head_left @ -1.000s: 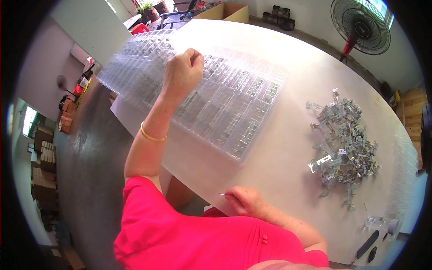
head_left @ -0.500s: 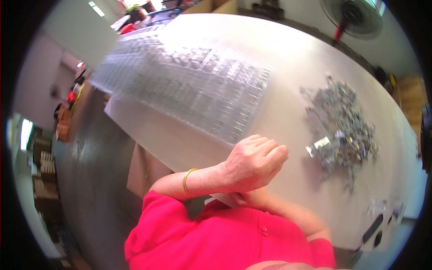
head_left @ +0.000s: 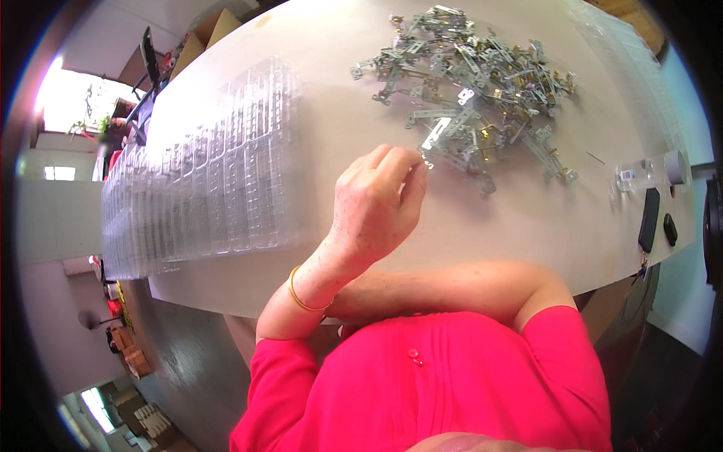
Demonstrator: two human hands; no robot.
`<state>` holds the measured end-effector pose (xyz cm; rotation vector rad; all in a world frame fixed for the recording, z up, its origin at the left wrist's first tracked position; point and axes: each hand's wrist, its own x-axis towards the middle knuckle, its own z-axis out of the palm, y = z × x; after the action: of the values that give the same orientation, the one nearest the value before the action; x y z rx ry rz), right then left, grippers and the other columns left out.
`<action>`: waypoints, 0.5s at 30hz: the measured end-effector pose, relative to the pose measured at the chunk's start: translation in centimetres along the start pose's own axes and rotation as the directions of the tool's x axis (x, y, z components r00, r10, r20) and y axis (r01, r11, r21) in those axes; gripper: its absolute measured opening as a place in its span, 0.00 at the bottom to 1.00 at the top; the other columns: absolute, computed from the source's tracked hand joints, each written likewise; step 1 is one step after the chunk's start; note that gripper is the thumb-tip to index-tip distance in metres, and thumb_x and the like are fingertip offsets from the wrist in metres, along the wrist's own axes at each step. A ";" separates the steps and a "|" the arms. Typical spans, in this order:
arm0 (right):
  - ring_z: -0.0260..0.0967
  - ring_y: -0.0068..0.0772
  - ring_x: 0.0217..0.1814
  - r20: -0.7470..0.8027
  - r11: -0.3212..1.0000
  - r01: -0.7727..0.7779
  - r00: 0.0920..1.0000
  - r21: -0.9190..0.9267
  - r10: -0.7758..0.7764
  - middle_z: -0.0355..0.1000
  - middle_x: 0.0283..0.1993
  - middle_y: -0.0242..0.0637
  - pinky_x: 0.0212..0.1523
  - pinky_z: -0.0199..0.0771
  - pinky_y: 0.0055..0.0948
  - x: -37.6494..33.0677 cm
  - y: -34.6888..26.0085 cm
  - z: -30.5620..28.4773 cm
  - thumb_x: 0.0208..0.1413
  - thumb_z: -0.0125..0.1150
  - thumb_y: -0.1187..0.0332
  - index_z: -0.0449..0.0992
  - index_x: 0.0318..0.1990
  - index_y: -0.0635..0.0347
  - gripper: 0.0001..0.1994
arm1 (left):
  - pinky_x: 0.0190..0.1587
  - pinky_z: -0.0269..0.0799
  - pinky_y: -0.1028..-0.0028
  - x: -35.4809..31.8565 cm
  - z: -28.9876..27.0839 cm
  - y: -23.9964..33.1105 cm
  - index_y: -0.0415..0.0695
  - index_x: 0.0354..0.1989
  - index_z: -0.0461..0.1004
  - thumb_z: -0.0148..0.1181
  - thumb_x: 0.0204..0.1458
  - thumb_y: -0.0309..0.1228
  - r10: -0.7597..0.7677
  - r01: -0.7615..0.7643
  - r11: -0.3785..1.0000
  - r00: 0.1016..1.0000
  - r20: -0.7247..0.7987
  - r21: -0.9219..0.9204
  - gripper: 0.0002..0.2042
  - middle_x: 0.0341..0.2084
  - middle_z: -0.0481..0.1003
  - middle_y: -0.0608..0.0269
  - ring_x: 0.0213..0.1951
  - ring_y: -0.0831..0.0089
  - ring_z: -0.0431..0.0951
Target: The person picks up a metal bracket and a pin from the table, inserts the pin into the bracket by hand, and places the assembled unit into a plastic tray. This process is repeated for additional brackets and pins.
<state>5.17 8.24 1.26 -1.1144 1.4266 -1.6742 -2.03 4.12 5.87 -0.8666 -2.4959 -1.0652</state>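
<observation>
Down from above the clear plastic trays (head_left: 248, 173), where it was a second ago, the left hand (head_left: 373, 203) has come to the near edge of the heap of metal brackets (head_left: 520, 124). With the head turned too, the heap lies ahead and the trays sit off to the left; I'd judge the work is now at the loose metal. Thumb and fingertips are drawn close together beside a bright flat bracket (head_left: 436, 134), though I can't tell whether they grip anything. The right forearm (head_left: 467, 290) passes behind the left wrist, its right hand hidden, so I can't say what that holds.

Those brackets are thin grey strips punched with holes, tangled, with brassy glints. The trays look glossy and flimsy, moulded into long ribbed compartments. Beneath everything, the table (head_left: 512, 233) is pale and smooth.
</observation>
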 end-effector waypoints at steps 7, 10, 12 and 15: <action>0.76 0.29 0.34 -0.090 0.975 0.130 0.989 0.180 -0.116 0.78 0.41 0.38 0.28 0.79 0.31 -1.0 0.2 1.0 0.65 0.50 0.69 0.76 0.48 0.64 0.11 | 0.34 0.69 0.59 3.4 3.0 1.1 0.41 0.30 0.72 0.62 0.53 0.25 -0.015 0.015 1.000 1.000 0.021 -0.011 0.04 0.24 0.71 0.54 0.29 0.53 0.74; 0.76 0.30 0.35 -0.085 0.950 0.160 0.986 0.270 -0.142 0.78 0.42 0.38 0.28 0.79 0.31 -1.2 -0.3 0.5 0.65 0.51 0.68 0.77 0.48 0.63 0.11 | 0.36 0.69 0.58 3.8 4.3 1.4 0.40 0.29 0.71 0.60 0.50 0.22 0.048 -0.050 0.998 0.997 0.052 0.027 0.03 0.26 0.71 0.53 0.32 0.52 0.73; 0.76 0.30 0.37 -0.052 0.934 0.091 0.996 0.344 -0.078 0.78 0.43 0.39 0.28 0.79 0.31 -1.3 -0.8 0.2 0.66 0.51 0.68 0.76 0.49 0.63 0.12 | 0.41 0.72 0.63 3.8 5.0 1.3 0.40 0.34 0.76 0.62 0.50 0.21 0.226 -0.242 0.961 0.966 0.124 0.137 0.04 0.30 0.74 0.55 0.34 0.57 0.75; 0.77 0.31 0.39 0.041 0.916 -0.007 0.999 0.400 -0.010 0.78 0.46 0.40 0.30 0.79 0.31 -0.8 0.4 0.6 0.64 0.53 0.68 0.76 0.51 0.62 0.12 | 0.50 0.69 0.60 3.3 5.9 2.3 0.39 0.39 0.75 0.60 0.48 0.21 0.251 -0.300 0.941 0.930 0.269 0.159 0.09 0.39 0.75 0.55 0.46 0.56 0.74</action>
<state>6.07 8.66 0.79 -0.9092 0.9911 -1.8270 -3.33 11.07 4.67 -1.3091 -2.5145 -0.6374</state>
